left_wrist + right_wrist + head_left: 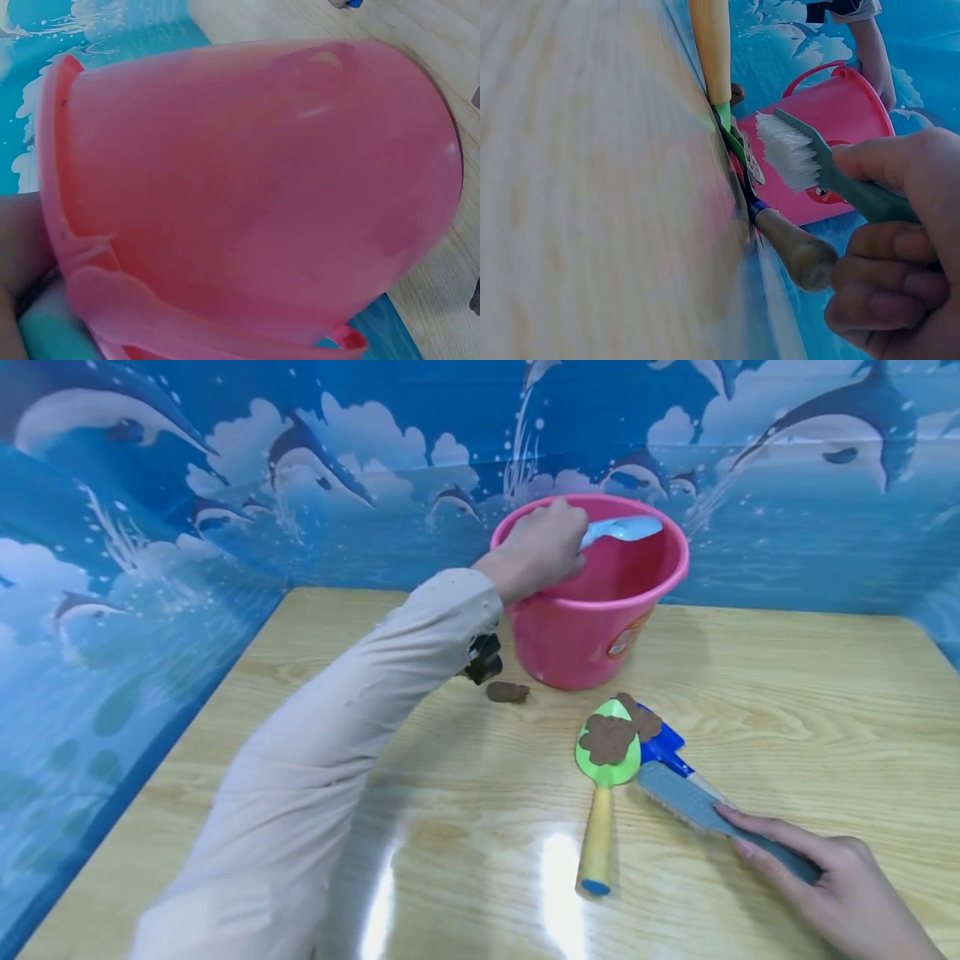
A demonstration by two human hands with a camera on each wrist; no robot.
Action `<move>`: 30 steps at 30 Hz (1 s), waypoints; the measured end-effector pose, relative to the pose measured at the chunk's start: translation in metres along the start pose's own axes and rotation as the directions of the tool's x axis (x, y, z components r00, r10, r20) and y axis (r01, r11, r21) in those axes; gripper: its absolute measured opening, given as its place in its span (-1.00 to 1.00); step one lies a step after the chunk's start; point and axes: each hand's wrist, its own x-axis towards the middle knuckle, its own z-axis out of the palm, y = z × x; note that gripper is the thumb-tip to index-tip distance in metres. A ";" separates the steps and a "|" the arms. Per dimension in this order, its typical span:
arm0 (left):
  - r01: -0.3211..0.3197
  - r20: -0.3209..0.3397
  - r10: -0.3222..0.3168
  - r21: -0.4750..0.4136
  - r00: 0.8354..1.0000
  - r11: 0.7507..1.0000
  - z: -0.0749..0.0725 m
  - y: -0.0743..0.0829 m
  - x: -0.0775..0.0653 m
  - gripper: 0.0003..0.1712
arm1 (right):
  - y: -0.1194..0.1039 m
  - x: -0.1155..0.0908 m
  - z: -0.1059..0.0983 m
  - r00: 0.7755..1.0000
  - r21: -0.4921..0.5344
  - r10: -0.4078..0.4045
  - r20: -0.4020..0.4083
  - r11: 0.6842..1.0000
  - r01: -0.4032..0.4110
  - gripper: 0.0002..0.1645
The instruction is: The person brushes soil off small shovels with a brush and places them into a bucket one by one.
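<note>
My left hand [543, 543] is over the rim of a pink bucket [562, 643] and grips a light blue shovel [630, 527], its rounded end above the bucket's opening. In the left wrist view the bucket's side fills most of the picture. At the lower right, my right hand [840, 868] holds a grey-green brush [686, 793] by its handle. White bristles [787, 154] face the table side. Close to the brush head lie a green trowel [607, 775] with a yellow wooden handle and a blue shovel [663, 747], with brown flower-shaped pieces [606, 737] on their blades.
A small brown lump [507, 692] lies in front of the bucket on the wooden table [450, 843]. Behind the table hangs a blue sheet [390, 518] printed with dolphins, which also runs along the left side.
</note>
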 end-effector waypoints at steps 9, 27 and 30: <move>0.006 0.095 -0.007 0.019 0.995 1.000 0.011 -0.001 0.000 -0.56 | -0.001 0.002 0.002 0.996 0.004 -0.085 -0.041 0.996 0.085 -0.41; 0.050 0.052 -0.047 -0.056 0.998 0.997 0.015 0.000 -0.001 -0.69 | 0.002 0.002 -0.002 0.998 0.003 0.015 0.061 1.000 -0.015 -0.53; -0.050 -0.152 0.057 0.047 0.987 0.998 0.016 0.010 -0.017 -0.70 | 0.003 0.002 -0.003 0.999 -0.019 0.013 0.041 1.000 -0.012 -0.51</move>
